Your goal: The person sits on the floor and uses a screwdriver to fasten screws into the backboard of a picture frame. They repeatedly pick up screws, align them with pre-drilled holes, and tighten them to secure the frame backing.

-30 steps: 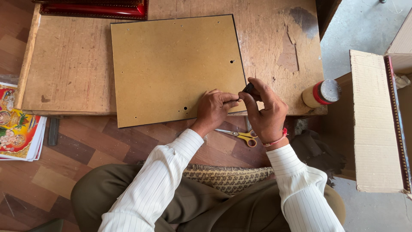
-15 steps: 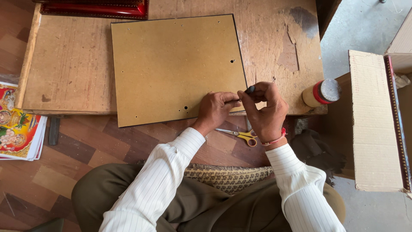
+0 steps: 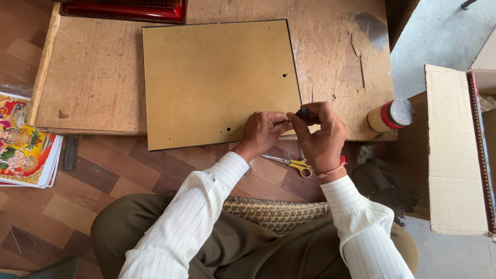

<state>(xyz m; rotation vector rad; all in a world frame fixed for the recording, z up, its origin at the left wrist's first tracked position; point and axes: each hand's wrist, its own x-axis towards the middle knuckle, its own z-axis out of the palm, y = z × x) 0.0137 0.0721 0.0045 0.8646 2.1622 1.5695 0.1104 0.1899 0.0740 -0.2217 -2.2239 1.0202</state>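
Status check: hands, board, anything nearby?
Left hand pressing board edge. Right hand pinching small dark tool there. Scissors on floor below.

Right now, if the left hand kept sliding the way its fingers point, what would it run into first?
The left hand points right, along the near edge of the brown backing board. It would first meet the right hand, which pinches a small dark tool almost touching it. Depth is hard to judge.

yellow scissors (image 3: pixel 297 165), glue bottle (image 3: pixel 391 115), cardboard box (image 3: pixel 454 150), prints (image 3: pixel 23 142)
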